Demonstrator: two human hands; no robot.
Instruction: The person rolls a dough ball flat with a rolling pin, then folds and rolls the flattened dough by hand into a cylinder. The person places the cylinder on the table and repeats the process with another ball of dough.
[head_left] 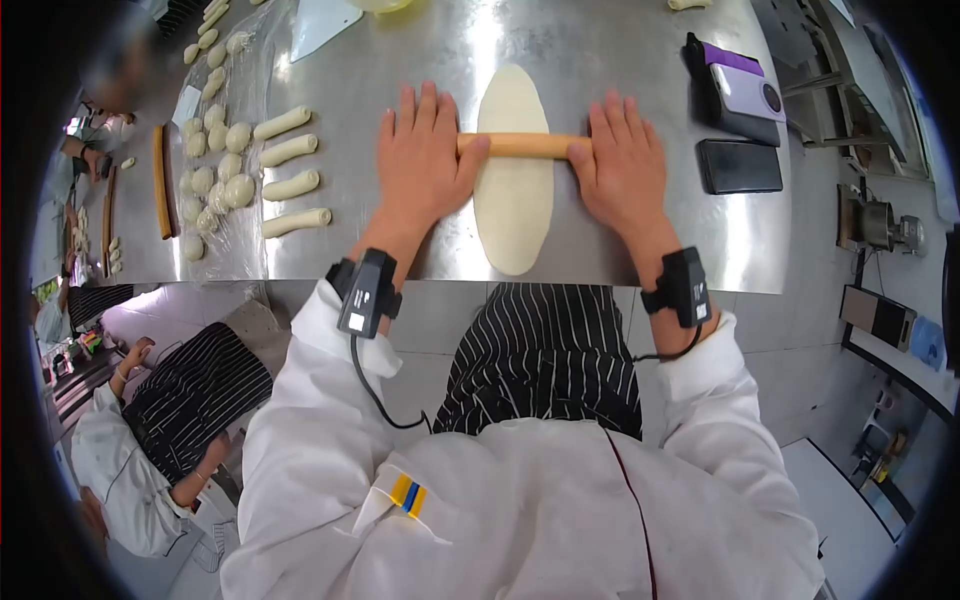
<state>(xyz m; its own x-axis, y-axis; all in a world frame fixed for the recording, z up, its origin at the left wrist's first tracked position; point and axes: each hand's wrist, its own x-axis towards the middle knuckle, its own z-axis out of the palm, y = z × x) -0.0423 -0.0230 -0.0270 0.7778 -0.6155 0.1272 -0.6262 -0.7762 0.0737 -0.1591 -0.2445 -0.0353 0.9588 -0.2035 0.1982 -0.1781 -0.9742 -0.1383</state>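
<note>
On the tabletop (360, 245), an oval dough sheet (514, 220) stretches from 12 to 6 o'clock, with a rolling pin (525, 146) across its upper half, 9 to 3. The left hand (422, 155) lies flat at the pin's 9 o'clock end, the right hand (622, 165) at its 3 o'clock end, fingers outstretched rather than curled round it. The pin looks stiff, light and smooth, best held at its 2 ends. The dough should be soft, limp and easily torn; 2 broad palms underneath would suit it better than pinching an edge.
</note>
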